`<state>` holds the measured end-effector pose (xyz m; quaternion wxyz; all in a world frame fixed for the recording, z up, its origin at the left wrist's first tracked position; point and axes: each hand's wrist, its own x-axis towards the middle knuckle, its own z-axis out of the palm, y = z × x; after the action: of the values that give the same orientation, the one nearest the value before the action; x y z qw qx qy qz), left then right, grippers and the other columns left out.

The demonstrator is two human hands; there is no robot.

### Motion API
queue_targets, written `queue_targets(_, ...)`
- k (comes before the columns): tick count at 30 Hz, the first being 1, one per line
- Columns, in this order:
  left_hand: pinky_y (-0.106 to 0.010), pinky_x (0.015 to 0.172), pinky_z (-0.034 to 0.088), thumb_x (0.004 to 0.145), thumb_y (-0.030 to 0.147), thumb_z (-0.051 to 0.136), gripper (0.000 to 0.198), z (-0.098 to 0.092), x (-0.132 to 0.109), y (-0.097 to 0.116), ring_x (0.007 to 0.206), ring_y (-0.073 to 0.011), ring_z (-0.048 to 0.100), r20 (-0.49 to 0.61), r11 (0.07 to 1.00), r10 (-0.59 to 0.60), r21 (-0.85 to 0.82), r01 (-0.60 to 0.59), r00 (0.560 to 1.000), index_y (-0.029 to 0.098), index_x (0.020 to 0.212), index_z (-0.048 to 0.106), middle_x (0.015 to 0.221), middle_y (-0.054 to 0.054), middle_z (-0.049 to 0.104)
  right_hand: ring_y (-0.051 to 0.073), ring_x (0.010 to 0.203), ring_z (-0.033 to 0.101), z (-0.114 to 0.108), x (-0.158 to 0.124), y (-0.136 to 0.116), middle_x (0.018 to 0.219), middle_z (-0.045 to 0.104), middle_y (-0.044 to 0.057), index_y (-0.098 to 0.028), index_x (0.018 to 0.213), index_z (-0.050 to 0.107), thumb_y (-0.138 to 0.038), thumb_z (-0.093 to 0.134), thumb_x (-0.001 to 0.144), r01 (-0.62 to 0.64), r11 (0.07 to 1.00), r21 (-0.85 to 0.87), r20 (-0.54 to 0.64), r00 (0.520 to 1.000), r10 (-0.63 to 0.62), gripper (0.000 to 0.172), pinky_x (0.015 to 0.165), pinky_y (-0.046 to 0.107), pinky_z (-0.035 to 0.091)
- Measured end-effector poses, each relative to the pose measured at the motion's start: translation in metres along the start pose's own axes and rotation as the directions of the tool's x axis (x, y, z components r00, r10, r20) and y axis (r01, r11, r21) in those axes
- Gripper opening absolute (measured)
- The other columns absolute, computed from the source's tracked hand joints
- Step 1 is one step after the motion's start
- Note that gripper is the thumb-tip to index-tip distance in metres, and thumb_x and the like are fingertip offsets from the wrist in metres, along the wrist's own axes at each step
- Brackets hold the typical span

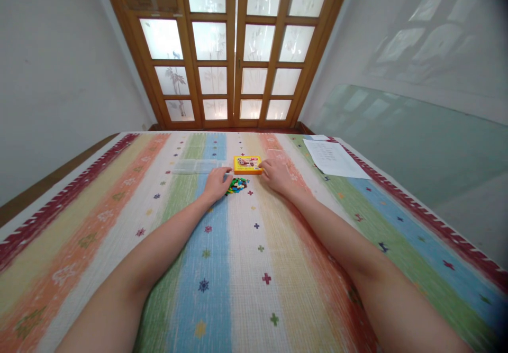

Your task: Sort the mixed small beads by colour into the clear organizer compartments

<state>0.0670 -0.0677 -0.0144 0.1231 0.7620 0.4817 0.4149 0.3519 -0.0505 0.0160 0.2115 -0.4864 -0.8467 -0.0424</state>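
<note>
Clock directions are taken from the wearer's seat, twelve pointing away. Surface: woven-looking tablecloth (246, 289), striped in white, blue, green, yellow and orange, printed with small stars and crosses. On it lies a yellow box (247, 163), flat and rectangular, smooth-faced, with a printed top and an orange front edge. On the wearer's side of it sits a loose heap of small bricks (238, 185), hard-edged, in green, blue, yellow and dark colours.

Left hand (218, 181): partly opened, fingers curved, thumb and forefinger apart. The box lies at its two o'clock, near; the heap lies at three o'clock, just beside the thumb. Right hand (275, 174): fingers bent, tips at the box's right end; whether they grip it or merely touch cannot be told. From this hand the box is at about ten o'clock, the heap at eight.

A transparent, flat, rectangular plastic piece (194, 166) lies at the left hand's ten o'clock. Printed white paper (337, 158) lies flat at the right hand's two o'clock, well apart.
</note>
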Motion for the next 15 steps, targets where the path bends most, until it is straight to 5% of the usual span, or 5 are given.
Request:
queue_targets(5, -0.045, 0.115, 0.043, 0.098, 0.036, 0.055, 0.045, 0.0, -0.001, 0.006, 0.126, -0.0265, 0.059, 0.107, 0.998, -0.019, 0.057, 0.013, 0.994, 0.02, 0.14, 0.06, 0.133, -0.009, 0.068, 0.028, 0.13, 0.053, 0.008, 0.02, -0.015, 0.143, 0.058, 0.013, -0.022, 0.146, 0.054, -0.028, 0.055, 0.099, 0.124, 0.992, 0.019, 0.04, 0.991, -0.124, 0.047, 0.111, 0.043, 0.04)
queue_targets(15, -0.046, 0.117, 0.042, 0.099, 0.04, 0.053, 0.054, 0.0, -0.003, 0.01, 0.133, -0.0276, 0.056, 0.153, 0.999, 0.002, 0.041, -0.008, 0.988, 0.019, 0.149, 0.052, 0.141, -0.011, 0.064, 0.029, 0.129, 0.057, 0.011, 0.039, -0.014, 0.144, 0.06, 0.015, -0.02, 0.153, 0.048, -0.033, 0.052, 0.103, 0.197, 0.979, -0.054, 0.169, 0.968, -0.186, 0.052, 0.111, 0.042, 0.041)
